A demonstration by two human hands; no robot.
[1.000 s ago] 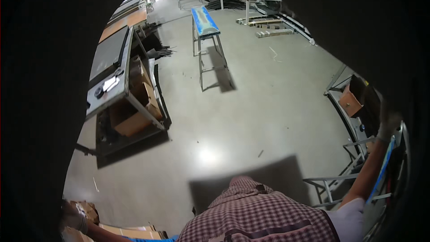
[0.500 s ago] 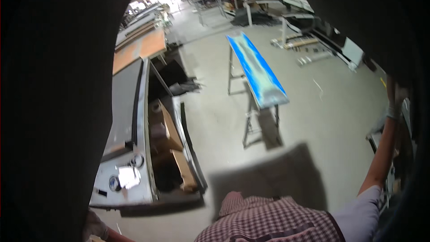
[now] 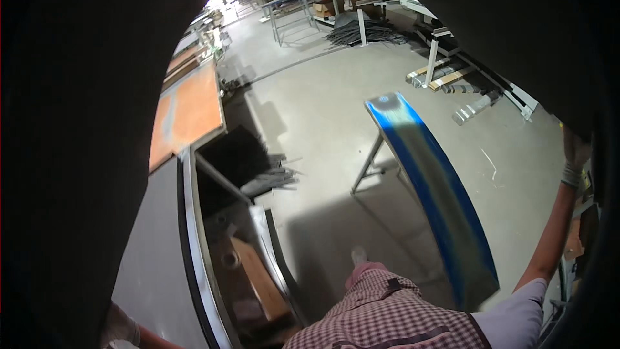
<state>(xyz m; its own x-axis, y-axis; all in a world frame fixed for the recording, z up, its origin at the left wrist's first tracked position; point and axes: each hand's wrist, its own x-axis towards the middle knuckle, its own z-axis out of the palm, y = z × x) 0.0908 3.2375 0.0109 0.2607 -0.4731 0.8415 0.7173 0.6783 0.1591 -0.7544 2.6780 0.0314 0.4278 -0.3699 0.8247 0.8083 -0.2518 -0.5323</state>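
Note:
My right hand [image 3: 575,155], in a pale glove, is raised far out at the right edge and looks closed against a broad dark shape [image 3: 549,32]. My left hand [image 3: 121,325], also gloved, is low at the left edge, where the same kind of dark shape [image 3: 71,155] covers the view; its fingers look bent but are partly hidden. What the hands grip cannot be made out. Close by on my right stands a long narrow panel [image 3: 429,168], blue along its edges and greyish in the middle, lying on a trestle [image 3: 369,161].
On my left runs a grey-topped bench [image 3: 152,245] with cardboard [image 3: 261,278] beneath it. Beyond it is an orange board [image 3: 190,106]. Dark strips [image 3: 274,174] stick out over the floor. Farther off are a blue-topped trestle [image 3: 287,1], a white post [image 3: 361,27] and wrapped bundles [image 3: 475,108].
I have moved forward: the blue panel, now at my right side, and the left bench have come nearer. Both hands keep their wide-apart places at the edges of the view.

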